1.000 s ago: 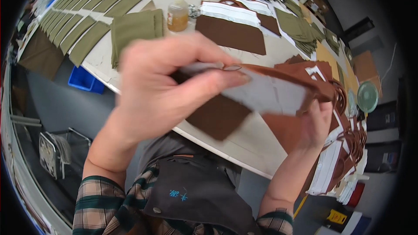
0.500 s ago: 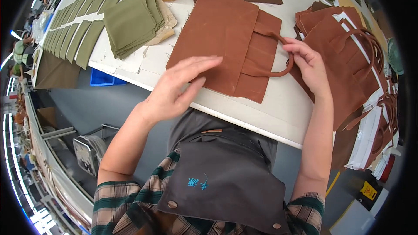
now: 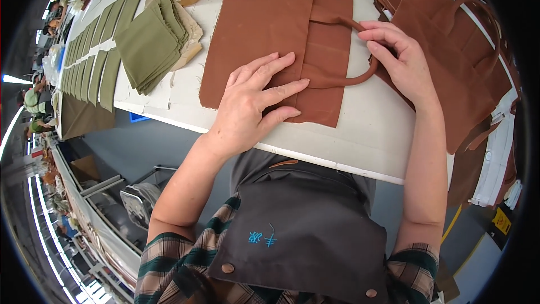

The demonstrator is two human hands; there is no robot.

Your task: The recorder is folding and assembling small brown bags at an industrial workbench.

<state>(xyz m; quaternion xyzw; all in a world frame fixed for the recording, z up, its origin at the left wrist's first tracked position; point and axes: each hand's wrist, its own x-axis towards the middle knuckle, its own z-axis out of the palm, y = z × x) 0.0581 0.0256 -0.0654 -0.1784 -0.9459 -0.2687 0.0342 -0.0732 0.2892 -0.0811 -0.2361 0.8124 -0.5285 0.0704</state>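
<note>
Hands (image 3: pixel 253 101) two, brown bag (image 3: pixel 275 39) one, handle (image 3: pixel 349 76) one

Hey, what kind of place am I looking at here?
Probably a sewing or bag-making workshop: a brown fabric bag piece lies on a white worktable, beside stacked brown bags and rows of cut olive fabric pieces.

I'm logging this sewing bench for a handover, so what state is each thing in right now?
brown fabric bag: flat on the table, flap folded over.
bag handle: looped, pinched at one end.
left hand: open, pressing flat on the bag.
right hand: fingers closed on the handle.
olive fabric pieces: stacked.
brown bag pile: heaped at the right.
</note>
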